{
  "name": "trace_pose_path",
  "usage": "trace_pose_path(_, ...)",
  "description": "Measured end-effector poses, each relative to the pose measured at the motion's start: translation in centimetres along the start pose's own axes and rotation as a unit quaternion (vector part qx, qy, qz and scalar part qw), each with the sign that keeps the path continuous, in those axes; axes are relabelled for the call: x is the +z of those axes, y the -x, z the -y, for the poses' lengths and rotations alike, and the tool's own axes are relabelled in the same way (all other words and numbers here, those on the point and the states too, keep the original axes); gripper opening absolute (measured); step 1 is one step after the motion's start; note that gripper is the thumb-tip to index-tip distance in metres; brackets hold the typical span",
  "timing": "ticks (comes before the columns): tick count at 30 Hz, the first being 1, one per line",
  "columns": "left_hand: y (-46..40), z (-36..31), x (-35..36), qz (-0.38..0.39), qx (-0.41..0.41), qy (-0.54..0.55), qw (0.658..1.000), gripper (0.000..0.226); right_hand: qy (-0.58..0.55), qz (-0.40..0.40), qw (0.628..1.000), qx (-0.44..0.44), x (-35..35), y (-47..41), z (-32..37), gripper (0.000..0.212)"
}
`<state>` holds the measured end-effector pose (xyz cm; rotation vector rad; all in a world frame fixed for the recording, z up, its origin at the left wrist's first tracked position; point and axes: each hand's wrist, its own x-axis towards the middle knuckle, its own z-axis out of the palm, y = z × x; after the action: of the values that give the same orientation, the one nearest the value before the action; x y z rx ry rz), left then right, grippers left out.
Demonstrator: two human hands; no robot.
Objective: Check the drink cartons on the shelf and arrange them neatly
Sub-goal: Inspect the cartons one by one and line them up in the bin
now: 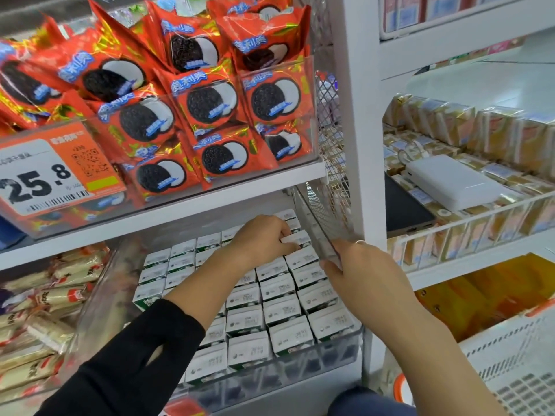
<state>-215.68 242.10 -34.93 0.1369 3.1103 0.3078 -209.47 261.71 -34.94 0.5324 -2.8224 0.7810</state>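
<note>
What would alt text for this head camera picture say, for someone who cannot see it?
A person's left hand grips a white drink carton near the back of a clear bin packed with rows of cartons, while the right hand holds the bin's right wall. Red cookie packs fill the shelf above.

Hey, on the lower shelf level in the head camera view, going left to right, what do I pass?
Pale wrapped snack bars → white drink cartons in the clear bin, left hand on a carton at the back → right hand holding the bin's right wall → yellow packs.
</note>
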Motion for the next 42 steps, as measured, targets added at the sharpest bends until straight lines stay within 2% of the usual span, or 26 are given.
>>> trace_pose_path(2,0.6,0.4,0.2,-0.041,0.01,0.045,0.998,0.038,0.0,-0.003,1.0,-0.005,0.0,0.2,0.0,0.025)
trace_pose_path(5,1.8,0.9,-0.2,-0.15,0.021,0.107,0.983,0.033,0.002,-0.033,0.999,0.002,-0.2,0.4,0.2,0.025)
trace_pose_path(8,4.0,0.8,-0.9,-0.226,-0.01,0.25,0.941,0.03,-0.066,-0.151,0.986,-0.011,-0.7,0.5,0.9,0.026)
trace_pose_path(10,5.8,0.4,-0.9,-0.231,-0.05,0.378,0.895,0.029,-0.144,-0.197,0.97,-0.024,-0.9,0.5,1.6,0.027)
trace_pose_path(12,7.8,0.0,-0.6,-0.224,-0.091,0.509,0.826,0.015,-0.185,-0.172,0.967,-0.035,-0.5,0.6,2.2,0.027)
trace_pose_path(14,9.9,-0.4,-0.2,-0.203,-0.124,0.609,0.757,0.015,-0.182,-0.144,0.971,-0.06,0.3,0.8,2.8,0.029)
trace_pose_path(17,13.1,-0.6,-0.2,-0.193,-0.132,0.685,0.69,0.026,-0.192,-0.129,0.967,-0.103,1.0,1.4,4.1,0.038)
trace_pose_path(20,15.1,-0.4,-0.7,-0.209,-0.138,0.721,0.646,0.023,-0.204,-0.072,0.967,-0.136,1.8,2.0,5.0,0.056)
trace_pose_path(23,16.1,0.0,-0.8,-0.211,-0.129,0.731,0.636,0.021,-0.169,-0.074,0.969,-0.163,2.6,2.4,5.9,0.062)
trace_pose_path(26,16.8,0.6,-0.9,-0.209,-0.103,0.724,0.65,0.026,-0.155,-0.131,0.963,-0.175,3.2,2.4,6.6,0.057)
trace_pose_path(31,17.5,1.8,-0.8,-0.179,-0.073,0.723,0.663,0.034,-0.137,-0.15,0.958,-0.201,3.8,2.3,6.9,0.057)
trace_pose_path(36,18.2,2.3,-0.8,-0.168,-0.05,0.722,0.669,0.025,-0.137,-0.178,0.947,-0.229,4.1,2.4,7.2,0.054)
trace_pose_path(42,18.4,2.0,-1.1,-0.182,-0.035,0.696,0.693,0.03,-0.179,-0.163,0.947,-0.212,4.2,2.4,7.3,0.049)
